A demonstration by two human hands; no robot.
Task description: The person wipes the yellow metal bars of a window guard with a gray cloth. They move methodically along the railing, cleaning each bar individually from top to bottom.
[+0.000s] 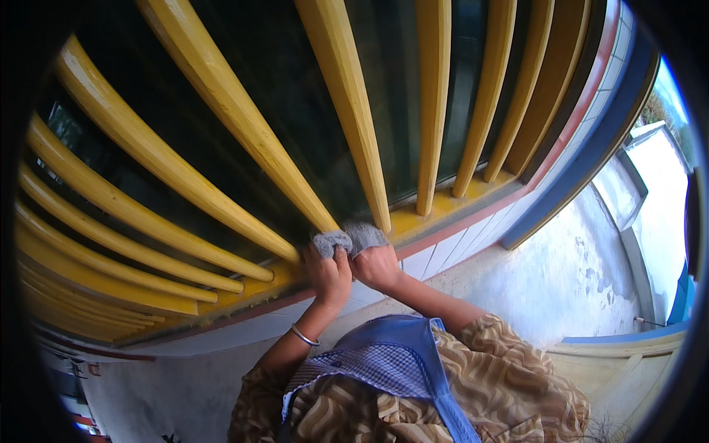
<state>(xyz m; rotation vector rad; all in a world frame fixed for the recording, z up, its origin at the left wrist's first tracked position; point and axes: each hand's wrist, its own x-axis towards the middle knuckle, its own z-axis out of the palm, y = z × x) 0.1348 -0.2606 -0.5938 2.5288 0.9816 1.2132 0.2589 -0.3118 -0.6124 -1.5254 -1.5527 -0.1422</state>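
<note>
Both my hands are at the foot of a yellow window bar, above the yellow sill. A grey cloth is bunched between them. My left hand, with a bangle on its wrist, grips one end of the cloth against the bar's lower end. My right hand is closed on the other part, just left of another yellow bar. The fingertips of both hands are largely hidden by the cloth. Dark window glass lies behind the bars.
More yellow bars stand at either side. Under the sill runs a white tiled wall with a reddish edge. A blue-edged panel juts out at right. Concrete ground lies below, and a pale wooden surface is at lower right.
</note>
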